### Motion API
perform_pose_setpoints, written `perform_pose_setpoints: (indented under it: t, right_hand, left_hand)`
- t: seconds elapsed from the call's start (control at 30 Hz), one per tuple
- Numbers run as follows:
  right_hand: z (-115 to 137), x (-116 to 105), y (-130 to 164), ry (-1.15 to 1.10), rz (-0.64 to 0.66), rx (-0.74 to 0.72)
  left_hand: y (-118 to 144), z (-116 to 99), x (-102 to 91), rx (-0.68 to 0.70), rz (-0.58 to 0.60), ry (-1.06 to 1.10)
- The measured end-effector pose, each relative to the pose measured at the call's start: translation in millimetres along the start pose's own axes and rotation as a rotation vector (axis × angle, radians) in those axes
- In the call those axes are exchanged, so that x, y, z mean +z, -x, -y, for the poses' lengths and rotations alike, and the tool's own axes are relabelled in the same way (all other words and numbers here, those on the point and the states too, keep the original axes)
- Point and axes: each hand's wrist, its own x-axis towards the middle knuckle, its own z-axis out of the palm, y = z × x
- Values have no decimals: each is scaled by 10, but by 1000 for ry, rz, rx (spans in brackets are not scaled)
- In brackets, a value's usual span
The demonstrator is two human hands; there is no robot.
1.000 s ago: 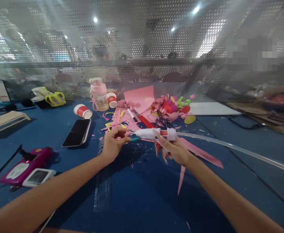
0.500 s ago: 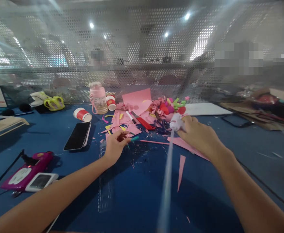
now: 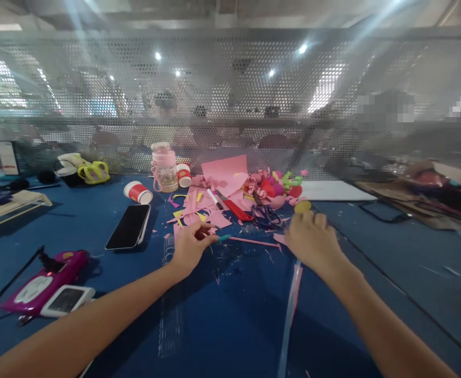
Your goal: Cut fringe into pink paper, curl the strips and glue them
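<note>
Pinching a small teal-tipped stick [image 3: 223, 238] between thumb and fingertips, the left hand [image 3: 191, 247] hovers over the blue felt-covered table [image 3: 76, 215], just in front of a scatter of pink and yellow paper scraps [image 3: 199, 207]. The right hand [image 3: 313, 241] is seen from its back with fingers curled downward; it seems to be closed around the top of a long translucent tube [image 3: 289, 315] that runs from under the palm toward the near edge, though the grip itself is hidden and the tube is blurred. A thin pink paper strip [image 3: 254, 242] lies flat between the 2 hands, its left end close to the teal tip. Beyond the hands sit a red-handled cutter [image 3: 236, 209], a white marker pen [image 3: 213, 198], a large pink paper sheet [image 3: 224, 168] leaning by the perforated metal screen [image 3: 230, 105], and a heap of pink and green curled paper pieces [image 3: 273, 184]. To the left lie a black smartphone [image 3: 128, 227] face up, a red-and-white paper cup [image 3: 138, 192] on its side, a pink-lidded clear plastic bottle [image 3: 164, 167] standing upright, and a magenta flat device [image 3: 41, 283] with a small white screen unit [image 3: 67, 300] touching it. A clear plastic ruler [image 3: 169, 304] lies under the left forearm.
</note>
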Motion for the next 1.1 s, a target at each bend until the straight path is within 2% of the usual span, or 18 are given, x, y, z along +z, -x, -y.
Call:
perform_pose_setpoints:
  t: [0.03, 0.1, 0.13, 0.33, 0.43, 0.53, 0.6, 0.83, 1.0, 1.1]
  right_hand:
    - [82, -8, 7, -14, -49, -84]
    - [222, 5, 21, -92, -46, -311]
    - [271, 33, 25, -114, -39, -378]
    - [372, 357, 8, -129, -15, -576]
    - [424, 416, 4, -175, -6, -669]
    - [486, 339, 31, -334, -52, -669]
    - [515, 253, 63, -498, -81, -614]
    - [552, 116, 171, -877, 37, -428]
    - [598, 92, 210, -933, 92, -405]
    - [615, 56, 226, -907, 77, -459]
  left_hand:
    - [0, -4, -1, -3, -3, -3]
    - [3, -12, -5, -7, -8, -13]
    - [5, -15, -7, -9, -9, -17]
    - [15, -17, -14, 6, 9, 6]
    - [13, -6, -12, -6, 10, 9]
    - [13, -7, -9, -14, 6, 14]
    - [15, -17, -4, -25, 5, 28]
    - [37, -59, 16, -49, 54, 138]
    - [43, -59, 19, -57, 43, 161]
    - [39, -67, 24, -65, 31, 185]
